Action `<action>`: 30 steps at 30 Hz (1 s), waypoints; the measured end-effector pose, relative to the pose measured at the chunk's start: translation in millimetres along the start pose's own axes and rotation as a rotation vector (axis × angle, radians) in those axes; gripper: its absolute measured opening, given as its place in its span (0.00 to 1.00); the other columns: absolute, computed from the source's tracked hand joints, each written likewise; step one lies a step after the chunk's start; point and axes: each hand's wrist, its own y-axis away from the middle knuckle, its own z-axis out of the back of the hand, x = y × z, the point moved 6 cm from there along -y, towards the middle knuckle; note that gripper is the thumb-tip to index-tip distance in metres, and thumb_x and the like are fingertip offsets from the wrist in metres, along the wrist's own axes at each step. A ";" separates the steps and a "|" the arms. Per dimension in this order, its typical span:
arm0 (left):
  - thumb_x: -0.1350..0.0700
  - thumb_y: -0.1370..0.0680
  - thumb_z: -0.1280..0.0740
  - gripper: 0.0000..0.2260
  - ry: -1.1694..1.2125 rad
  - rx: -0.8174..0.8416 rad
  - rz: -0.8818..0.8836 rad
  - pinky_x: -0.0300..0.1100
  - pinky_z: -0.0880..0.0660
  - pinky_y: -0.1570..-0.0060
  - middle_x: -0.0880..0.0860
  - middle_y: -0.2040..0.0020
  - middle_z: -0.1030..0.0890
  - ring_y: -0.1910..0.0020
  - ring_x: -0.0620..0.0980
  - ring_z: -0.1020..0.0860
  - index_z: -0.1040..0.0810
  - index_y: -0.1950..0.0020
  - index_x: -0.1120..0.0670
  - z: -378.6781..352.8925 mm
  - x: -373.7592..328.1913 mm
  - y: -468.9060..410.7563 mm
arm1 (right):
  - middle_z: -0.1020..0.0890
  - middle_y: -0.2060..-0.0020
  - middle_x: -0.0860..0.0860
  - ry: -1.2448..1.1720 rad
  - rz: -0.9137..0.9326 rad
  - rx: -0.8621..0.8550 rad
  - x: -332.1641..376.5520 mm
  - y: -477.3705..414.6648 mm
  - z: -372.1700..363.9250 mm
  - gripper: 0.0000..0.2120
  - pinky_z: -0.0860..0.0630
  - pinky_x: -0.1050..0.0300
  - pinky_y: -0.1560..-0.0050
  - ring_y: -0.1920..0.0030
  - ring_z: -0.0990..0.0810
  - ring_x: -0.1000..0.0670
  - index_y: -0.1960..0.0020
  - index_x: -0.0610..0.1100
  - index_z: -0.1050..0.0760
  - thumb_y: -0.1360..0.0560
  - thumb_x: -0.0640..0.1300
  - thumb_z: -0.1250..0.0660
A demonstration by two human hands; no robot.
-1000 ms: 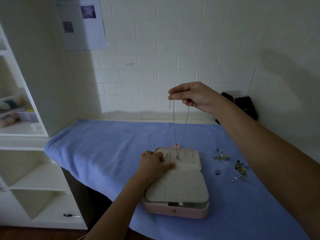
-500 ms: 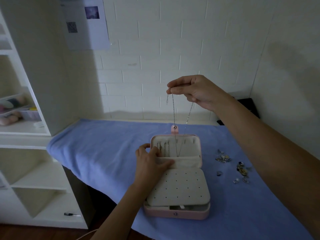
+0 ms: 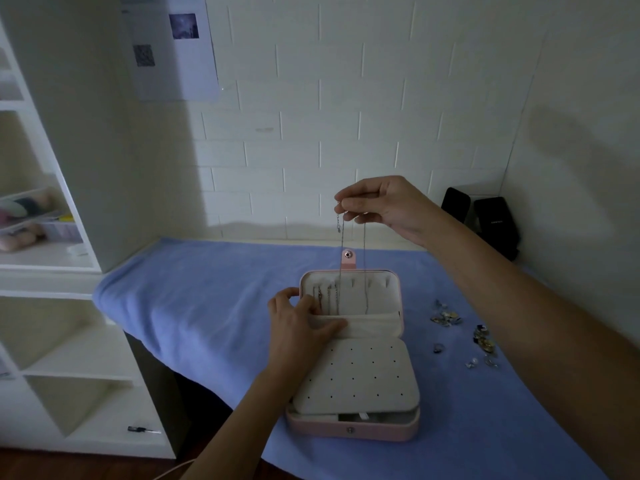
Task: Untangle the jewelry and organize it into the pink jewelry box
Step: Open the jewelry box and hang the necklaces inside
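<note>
The pink jewelry box [image 3: 353,429] lies open on a blue cloth [image 3: 207,289] that covers the counter, its lid [image 3: 393,299] tipped back and standing up. Above the lid, the right hand [image 3: 384,206] holds a thin necklace [image 3: 364,258] by its top. The thumb and forefinger are closed tight on the chain and the other fingers [image 3: 367,218] are curled in beneath. The chain drops in two strands in front of the lid's lining, and its lower end goes down behind the cream pocket [image 3: 374,323] at the lid's base. A short tail of chain dangles just left of the pinch.

The left hand [image 3: 298,323] rests on the left end of that pocket. Its fingers [image 3: 329,329] lie nearly straight along the pocket's top edge, and the thumb is on the lid's left rim. Other chains hang inside the lid beside this hand. A dotted cream panel [image 3: 356,379] covers the base of the box.

To the right of the box, loose jewelry [image 3: 446,318] lies scattered on the cloth.
</note>
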 end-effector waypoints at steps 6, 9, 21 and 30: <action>0.42 0.32 0.27 0.16 -0.003 0.003 0.005 0.37 0.40 0.41 0.52 0.33 0.36 0.33 0.48 0.41 0.27 0.57 0.51 -0.5 1.9 -0.8 | 0.15 0.60 0.44 -0.081 -0.014 -0.020 -21.1 4.9 -3.0 0.06 0.21 0.62 0.57 0.61 0.16 0.50 0.52 0.40 0.19 0.28 0.33 0.31; 0.42 0.31 0.28 0.16 -0.008 0.004 0.003 0.36 0.40 0.41 0.52 0.33 0.36 0.33 0.48 0.41 0.27 0.57 0.51 -0.8 1.7 -0.6 | 0.15 0.63 0.47 -0.029 -0.008 -0.043 -29.4 11.1 -4.0 0.06 0.21 0.64 0.57 0.61 0.16 0.52 0.53 0.40 0.19 0.29 0.33 0.30; 0.43 0.32 0.27 0.15 0.004 -0.022 -0.007 0.36 0.39 0.43 0.51 0.36 0.35 0.36 0.48 0.38 0.28 0.59 0.51 0.2 1.8 -0.3 | 0.15 0.61 0.51 0.251 0.096 -0.052 -73.9 31.7 -20.4 0.09 0.23 0.65 0.51 0.58 0.17 0.55 0.56 0.45 0.17 0.31 0.32 0.28; 0.45 0.32 0.26 0.16 0.002 -0.027 -0.009 0.37 0.38 0.43 0.52 0.37 0.34 0.36 0.50 0.37 0.28 0.59 0.52 -1.4 3.1 -1.0 | 0.15 0.56 0.51 0.790 0.418 -0.063 -80.8 42.1 -33.3 0.06 0.28 0.68 0.53 0.56 0.18 0.55 0.51 0.43 0.17 0.27 0.40 0.31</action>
